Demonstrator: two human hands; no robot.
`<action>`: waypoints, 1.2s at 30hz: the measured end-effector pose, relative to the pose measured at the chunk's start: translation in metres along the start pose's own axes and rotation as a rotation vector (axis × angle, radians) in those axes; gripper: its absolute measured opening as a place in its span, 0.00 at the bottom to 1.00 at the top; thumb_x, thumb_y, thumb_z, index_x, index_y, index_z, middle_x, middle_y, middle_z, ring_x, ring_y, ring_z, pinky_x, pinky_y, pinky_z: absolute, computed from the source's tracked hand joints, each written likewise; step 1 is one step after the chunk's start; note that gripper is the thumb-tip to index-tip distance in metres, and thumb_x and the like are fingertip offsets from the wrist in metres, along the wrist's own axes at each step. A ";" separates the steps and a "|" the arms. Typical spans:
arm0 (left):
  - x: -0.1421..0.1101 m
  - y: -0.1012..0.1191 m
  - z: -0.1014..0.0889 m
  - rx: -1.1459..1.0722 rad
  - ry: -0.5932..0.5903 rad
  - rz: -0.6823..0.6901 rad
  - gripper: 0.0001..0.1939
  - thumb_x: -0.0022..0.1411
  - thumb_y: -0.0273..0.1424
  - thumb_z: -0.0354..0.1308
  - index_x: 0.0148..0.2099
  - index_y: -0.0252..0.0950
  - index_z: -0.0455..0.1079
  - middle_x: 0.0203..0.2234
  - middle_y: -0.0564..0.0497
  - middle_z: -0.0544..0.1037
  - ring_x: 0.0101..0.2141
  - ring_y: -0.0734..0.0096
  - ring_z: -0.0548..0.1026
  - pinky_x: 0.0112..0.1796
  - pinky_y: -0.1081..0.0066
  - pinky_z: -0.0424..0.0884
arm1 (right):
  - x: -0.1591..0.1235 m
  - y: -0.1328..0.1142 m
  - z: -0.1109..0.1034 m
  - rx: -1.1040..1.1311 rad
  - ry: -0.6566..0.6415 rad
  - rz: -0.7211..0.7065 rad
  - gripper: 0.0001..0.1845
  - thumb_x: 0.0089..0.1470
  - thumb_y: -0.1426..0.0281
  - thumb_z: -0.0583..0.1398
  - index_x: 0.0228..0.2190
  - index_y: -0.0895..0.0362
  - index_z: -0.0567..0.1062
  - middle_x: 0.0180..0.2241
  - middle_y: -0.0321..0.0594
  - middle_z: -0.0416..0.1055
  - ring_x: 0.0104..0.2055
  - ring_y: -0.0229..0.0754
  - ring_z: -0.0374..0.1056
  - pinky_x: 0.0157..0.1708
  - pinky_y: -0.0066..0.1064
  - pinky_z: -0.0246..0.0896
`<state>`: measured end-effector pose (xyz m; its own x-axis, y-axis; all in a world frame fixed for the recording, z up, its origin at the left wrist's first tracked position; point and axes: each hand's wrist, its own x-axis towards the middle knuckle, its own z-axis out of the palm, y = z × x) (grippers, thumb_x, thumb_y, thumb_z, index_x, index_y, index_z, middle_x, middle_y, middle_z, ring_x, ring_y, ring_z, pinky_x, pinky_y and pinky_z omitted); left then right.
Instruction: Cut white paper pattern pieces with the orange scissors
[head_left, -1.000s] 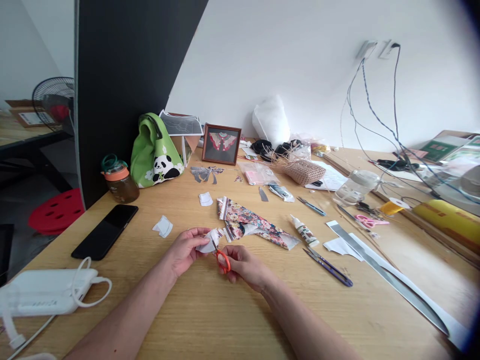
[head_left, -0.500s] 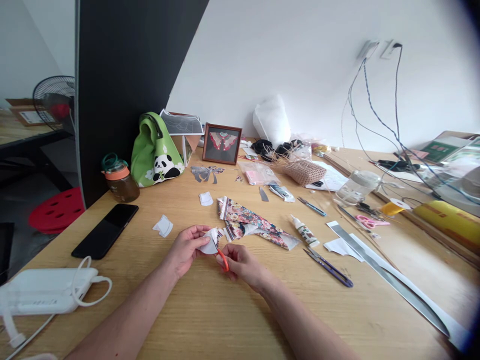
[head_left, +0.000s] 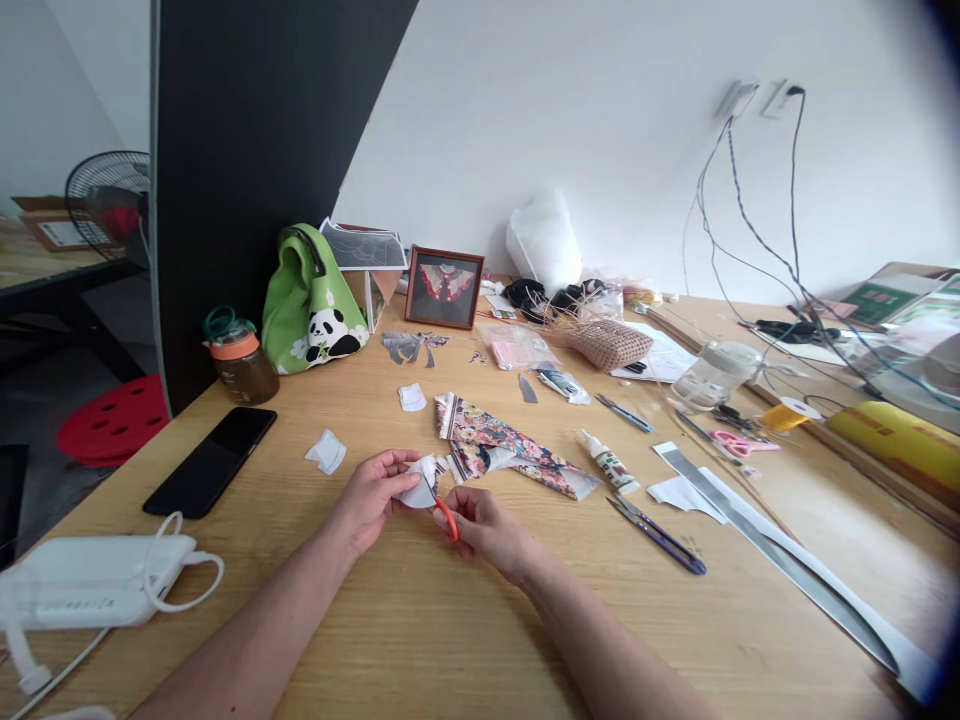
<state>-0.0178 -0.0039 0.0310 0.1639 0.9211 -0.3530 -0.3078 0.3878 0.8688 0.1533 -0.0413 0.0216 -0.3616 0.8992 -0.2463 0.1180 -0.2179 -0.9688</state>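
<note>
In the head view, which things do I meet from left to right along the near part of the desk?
Power bank → phone → white scrap → left hand with paper piece → orange scissors in right hand → glue bottle → purple snips → long steel ruler.

We work with both forearms bare, no sleeves, no watch; our left hand (head_left: 369,497) and right hand (head_left: 487,528) carry no rings.

No legible text found, print on the glue bottle (head_left: 608,464) label perhaps present, too small to be read
</note>
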 end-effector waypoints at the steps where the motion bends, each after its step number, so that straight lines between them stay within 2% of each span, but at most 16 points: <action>1: 0.000 0.000 0.000 0.002 0.000 0.000 0.24 0.34 0.28 0.71 0.38 0.30 0.72 0.25 0.50 0.78 0.25 0.74 0.73 0.26 0.74 0.67 | 0.000 0.000 0.000 0.000 0.000 0.000 0.28 0.42 0.45 0.62 0.21 0.57 0.63 0.18 0.29 0.59 0.15 0.28 0.50 0.15 0.24 0.41; 28: 0.000 -0.001 0.000 0.011 0.003 0.008 0.22 0.36 0.28 0.70 0.38 0.31 0.73 0.24 0.50 0.77 0.24 0.73 0.72 0.26 0.73 0.67 | 0.001 0.002 0.001 -0.030 0.033 -0.010 0.26 0.42 0.48 0.63 0.22 0.57 0.63 0.18 0.29 0.59 0.16 0.28 0.49 0.15 0.24 0.42; 36: 0.000 -0.002 -0.002 0.040 -0.030 0.020 0.22 0.37 0.28 0.70 0.39 0.31 0.73 0.26 0.49 0.78 0.25 0.72 0.73 0.26 0.74 0.64 | -0.001 -0.002 0.001 -0.017 0.021 0.004 0.27 0.42 0.47 0.63 0.22 0.57 0.63 0.18 0.30 0.60 0.16 0.28 0.50 0.16 0.25 0.42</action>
<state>-0.0187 -0.0045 0.0286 0.1861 0.9272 -0.3250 -0.2739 0.3666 0.8891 0.1526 -0.0424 0.0236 -0.3417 0.9061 -0.2496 0.1348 -0.2156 -0.9671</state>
